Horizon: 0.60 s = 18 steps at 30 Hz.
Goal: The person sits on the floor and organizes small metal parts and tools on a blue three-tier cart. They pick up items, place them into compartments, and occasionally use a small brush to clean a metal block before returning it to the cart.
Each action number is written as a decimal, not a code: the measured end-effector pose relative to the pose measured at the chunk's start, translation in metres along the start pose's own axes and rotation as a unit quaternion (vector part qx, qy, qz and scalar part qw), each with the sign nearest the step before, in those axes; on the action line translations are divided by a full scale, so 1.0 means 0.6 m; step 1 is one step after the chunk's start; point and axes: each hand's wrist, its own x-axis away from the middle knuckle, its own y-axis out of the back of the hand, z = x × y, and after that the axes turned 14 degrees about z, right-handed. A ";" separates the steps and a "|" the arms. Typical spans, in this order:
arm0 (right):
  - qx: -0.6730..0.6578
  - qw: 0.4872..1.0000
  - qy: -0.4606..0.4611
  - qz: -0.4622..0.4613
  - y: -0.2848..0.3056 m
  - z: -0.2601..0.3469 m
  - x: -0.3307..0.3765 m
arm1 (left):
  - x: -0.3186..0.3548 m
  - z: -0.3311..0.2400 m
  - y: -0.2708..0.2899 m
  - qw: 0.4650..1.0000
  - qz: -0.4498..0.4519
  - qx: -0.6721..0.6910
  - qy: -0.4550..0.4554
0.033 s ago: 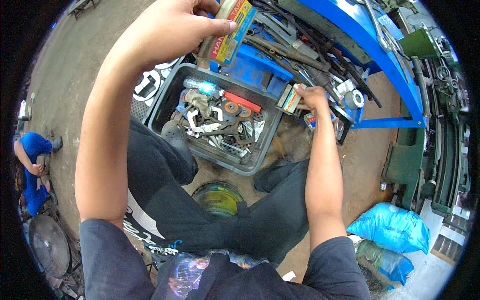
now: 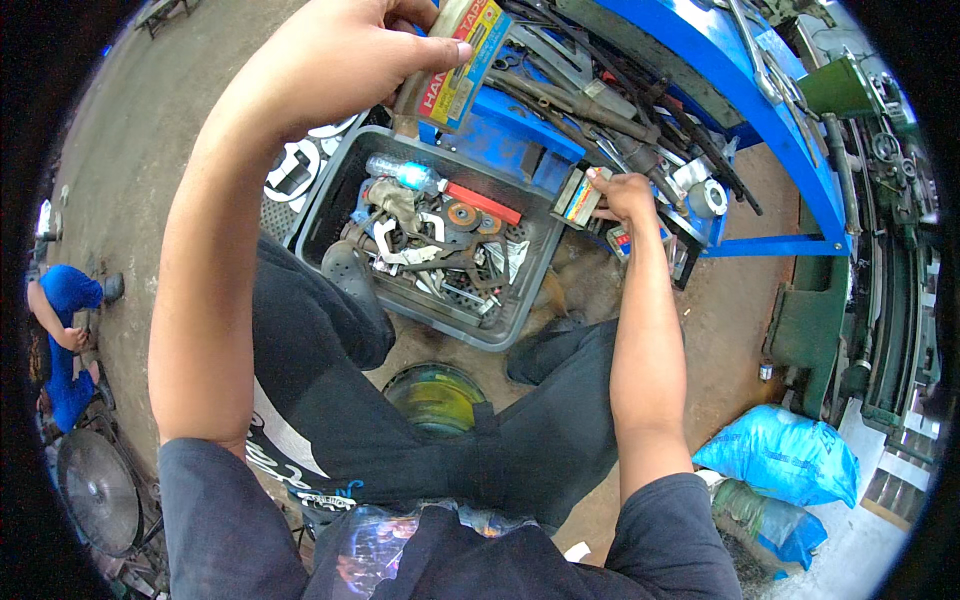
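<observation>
High at the upper middle, my left hand (image 2: 365, 55) is closed round a small flat plastic box with a red, yellow and blue label (image 2: 462, 85), thumb pressed along one side. Farther right, my right hand (image 2: 630, 195) grips a similar labelled plastic box (image 2: 580, 200) beside the rim of a grey plastic crate (image 2: 515, 318). Just below that hand lies another small labelled box (image 2: 620, 240). Inside the crate are a clear plastic bottle (image 2: 405, 172), a red bar-shaped thing (image 2: 482, 202), round brown-and-grey discs (image 2: 463, 215) and a white C-shaped clamp (image 2: 405, 250).
A blue metal rack (image 2: 800, 150) holds a heap of rods and tools (image 2: 600, 105). Green machinery (image 2: 820, 320) stands at the right, with a blue sack (image 2: 785, 455) below it. White cut-out plates (image 2: 295, 170) lie left of the crate. A person in blue (image 2: 70, 340) is at far left.
</observation>
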 end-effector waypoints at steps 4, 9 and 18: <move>-0.021 0.999 0.023 -0.013 -0.016 -0.001 0.007 | -0.016 -0.001 0.009 0.995 0.036 0.086 0.030; 0.027 0.998 0.006 -0.056 -0.025 -0.011 -0.009 | -0.004 -0.010 0.015 0.996 0.036 0.082 0.004; 0.006 0.996 0.024 0.091 -0.015 -0.057 -0.009 | -0.038 0.060 0.009 0.998 0.033 0.031 -0.042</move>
